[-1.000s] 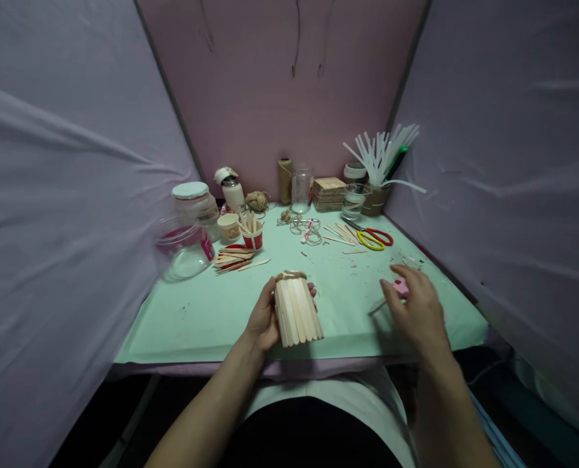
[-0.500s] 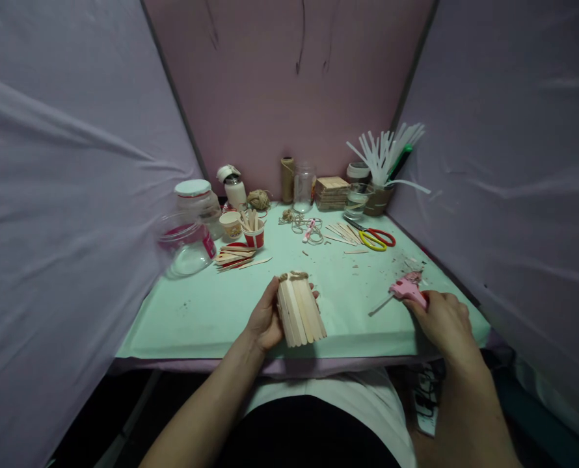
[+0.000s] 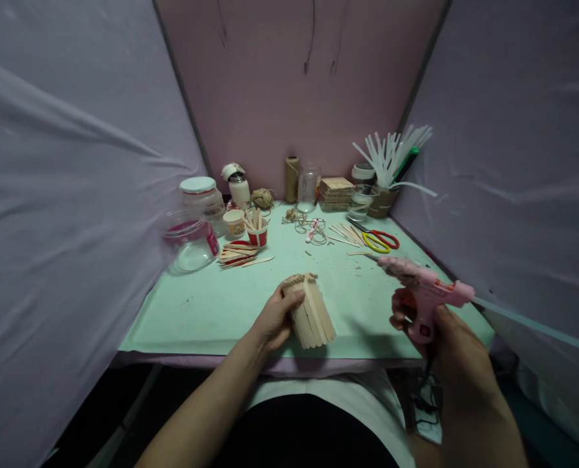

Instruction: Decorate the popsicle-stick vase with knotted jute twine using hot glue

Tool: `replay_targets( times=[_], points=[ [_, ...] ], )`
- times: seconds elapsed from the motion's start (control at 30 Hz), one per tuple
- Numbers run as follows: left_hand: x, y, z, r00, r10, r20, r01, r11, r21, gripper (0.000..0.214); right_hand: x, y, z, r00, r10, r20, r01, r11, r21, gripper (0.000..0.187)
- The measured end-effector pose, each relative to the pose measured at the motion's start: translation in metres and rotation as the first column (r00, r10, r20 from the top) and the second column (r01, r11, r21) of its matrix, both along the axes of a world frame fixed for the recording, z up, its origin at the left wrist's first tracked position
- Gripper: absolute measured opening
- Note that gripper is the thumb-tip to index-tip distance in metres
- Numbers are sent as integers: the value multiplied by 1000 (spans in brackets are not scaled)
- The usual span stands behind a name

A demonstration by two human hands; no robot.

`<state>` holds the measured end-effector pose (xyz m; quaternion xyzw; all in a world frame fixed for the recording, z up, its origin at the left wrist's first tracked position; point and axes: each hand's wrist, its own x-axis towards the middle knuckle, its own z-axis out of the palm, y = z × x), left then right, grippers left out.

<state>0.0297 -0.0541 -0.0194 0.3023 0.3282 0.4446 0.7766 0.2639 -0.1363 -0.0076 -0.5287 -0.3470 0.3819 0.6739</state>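
Observation:
My left hand (image 3: 276, 320) grips a small cup-shaped holder made of popsicle sticks (image 3: 313, 315), with twine around its upper rim. The holder is tilted near the table's front edge, and my thumb lies across its side. On the right, my right hand (image 3: 445, 328) is wrapped around the handle of a pink hot glue gun (image 3: 426, 289). The gun is lifted off the table, its nozzle pointing left, and a pale glue stick runs out of its back end. It stands apart from the holder.
Popsicle sticks (image 3: 238, 253) lie beside a red cup (image 3: 257, 235) at left. Clear jars (image 3: 189, 250) stand behind them. Scissors (image 3: 382, 240), loose sticks (image 3: 347, 234), and twine (image 3: 302, 224) lie further back. Glue sticks (image 3: 384, 156) fill a pot at the back right.
My right hand has raised the glue gun from the table, and its nozzle has swung up and left. The stick holder has turned in my left hand, whose thumb now crosses its side.

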Motion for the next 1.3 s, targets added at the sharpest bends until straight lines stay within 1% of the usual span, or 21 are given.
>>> replay_targets(
  times=[0.07, 0.17, 0.23, 0.33, 0.4, 0.47, 0.57, 0.73, 0.8, 0.9, 1.0, 1.17, 1.23, 1.3],
  points=[
    [2, -2, 1, 998, 52, -41, -51, 998, 37, 57, -18, -7, 6, 996, 92, -19, -90, 991, 103, 34],
    [3, -3, 3, 984, 108, -144, -87, 985, 146, 66, -39, -8, 9, 970, 230, 82, -242, 948, 206, 41],
    [3, -5, 5, 968, 127, -217, -70, 965, 254, 71, -51, -3, 10, 961, 241, 138, -270, 926, 264, 45],
    [2, -9, 9, 945, 166, -284, -49, 925, 376, 74, -66, 7, 10, 966, 190, 174, -241, 908, 344, 45],
    [3, -12, 13, 936, 200, -289, -69, 910, 408, 77, -74, 11, 9, 961, 176, 215, -244, 906, 347, 49],
    [4, -15, 15, 934, 236, -268, -110, 904, 413, 79, -79, 12, 8, 950, 161, 268, -247, 912, 328, 53],
    [5, -18, 16, 930, 274, -243, -155, 895, 418, 82, -82, 10, 6, 933, 142, 330, -249, 918, 309, 52],
    [5, -19, 16, 931, 274, -242, -149, 889, 433, 83, -81, 6, 5, 917, 158, 365, -261, 932, 251, 51],
    [5, -20, 16, 933, 262, -245, -131, 885, 447, 84, -81, 5, 4, 918, 171, 357, -265, 935, 234, 50],
    [5, -20, 16, 930, 254, -267, -96, 866, 491, 88, -81, 4, 3, 931, 176, 319, -268, 925, 271, 48],
    [5, -21, 15, 917, 276, -289, -86, 842, 532, 85, -83, 3, 0, 940, 189, 284, -273, 914, 299, 47],
    [5, -20, 13, 916, 289, -279, -119, 858, 499, 80, -86, -2, -1, 942, 240, 233, -298, 918, 260, 48],
    [5, -19, 11, 905, 303, -298, -125, 861, 494, 76, -87, -4, -2, 937, 251, 242, -311, 915, 256, 47],
    [5, -18, 9, 890, 306, -338, -103, 857, 505, 70, -86, -6, -5, 926, 265, 267, -331, 912, 243, 47]
  ],
)
